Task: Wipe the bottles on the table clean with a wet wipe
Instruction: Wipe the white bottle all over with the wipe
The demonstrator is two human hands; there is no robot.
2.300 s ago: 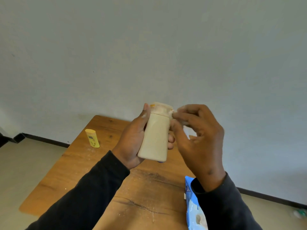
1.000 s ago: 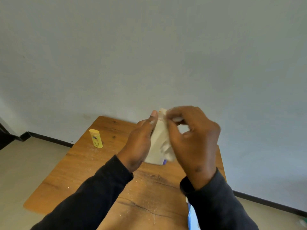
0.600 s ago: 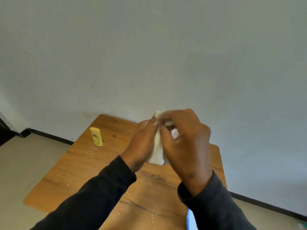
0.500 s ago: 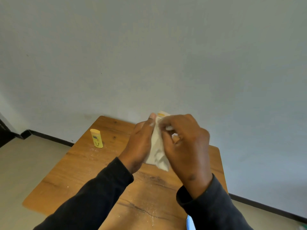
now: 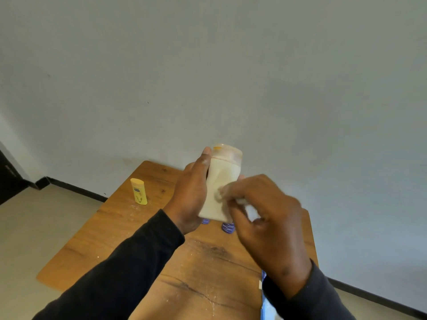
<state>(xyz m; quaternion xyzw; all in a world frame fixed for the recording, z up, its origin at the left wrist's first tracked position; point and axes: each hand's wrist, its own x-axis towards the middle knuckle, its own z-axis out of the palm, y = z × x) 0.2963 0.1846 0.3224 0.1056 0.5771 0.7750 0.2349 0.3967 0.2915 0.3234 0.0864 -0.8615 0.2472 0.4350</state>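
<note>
The left hand (image 5: 191, 192) keeps its grip wrapped round the cream bottle (image 5: 221, 181), upright in the air above the middle of the desk (image 5: 120, 227). The right hand (image 5: 265, 218), fingers pinching the wet wipe (image 5: 242, 202), has slid from the cap down to the lower body, so cap and shoulder now show bare. The wiping seems well along on this bottle. The yellow bottle (image 5: 138, 191) stands untouched near the desk's far left edge; purple caps (image 5: 227, 227) peek out below the hands, and a blue wipe pack (image 5: 265, 303) lies at the near right edge.
</note>
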